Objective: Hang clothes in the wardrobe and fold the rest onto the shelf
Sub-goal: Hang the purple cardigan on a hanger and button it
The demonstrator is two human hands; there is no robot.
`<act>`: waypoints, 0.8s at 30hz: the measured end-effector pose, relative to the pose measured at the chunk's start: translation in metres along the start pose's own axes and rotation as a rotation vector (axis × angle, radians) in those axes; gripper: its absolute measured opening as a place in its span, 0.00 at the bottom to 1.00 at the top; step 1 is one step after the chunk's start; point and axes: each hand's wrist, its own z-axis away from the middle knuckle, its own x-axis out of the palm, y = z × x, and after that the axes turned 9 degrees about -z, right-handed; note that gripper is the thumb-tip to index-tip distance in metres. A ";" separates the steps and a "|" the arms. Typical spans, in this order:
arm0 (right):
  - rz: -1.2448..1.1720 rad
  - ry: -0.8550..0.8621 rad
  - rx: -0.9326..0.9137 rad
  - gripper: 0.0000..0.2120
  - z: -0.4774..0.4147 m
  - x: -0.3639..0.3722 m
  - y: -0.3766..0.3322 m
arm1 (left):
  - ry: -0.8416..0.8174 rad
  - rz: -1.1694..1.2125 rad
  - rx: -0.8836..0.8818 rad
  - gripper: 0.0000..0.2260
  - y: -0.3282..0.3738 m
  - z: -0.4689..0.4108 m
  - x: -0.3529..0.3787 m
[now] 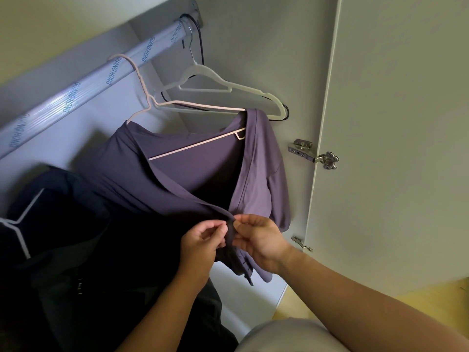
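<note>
Soft purple knit garment (193,168) is hanging on a thin pale-pink wire hanger (203,107), which is hooking over the ribbed silver wardrobe rail (76,92). Left hand (200,242) and right hand (261,240) are each pinching the garment's front edges, thumb against curled fingertips, where the edges are meeting. A dark navy garment (63,224) is hanging just beside it.

A purple garment (193,171) hangs open-fronted on a thin pink hanger (195,105) hooked over the wardrobe rail (83,90). Its two front edges meet low down, where the left hand (200,240) and right hand (258,240) pinch them. Left of it, a dark garment (76,224) hangs on a white hanger (30,205).
</note>
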 end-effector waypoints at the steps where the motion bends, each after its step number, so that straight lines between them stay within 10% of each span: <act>1: -0.012 -0.010 0.007 0.06 0.000 -0.001 0.001 | -0.003 0.008 0.001 0.05 0.000 0.000 0.000; 24: -0.010 -0.011 0.011 0.08 0.007 0.004 0.007 | 0.091 -0.138 0.137 0.06 -0.010 0.004 -0.009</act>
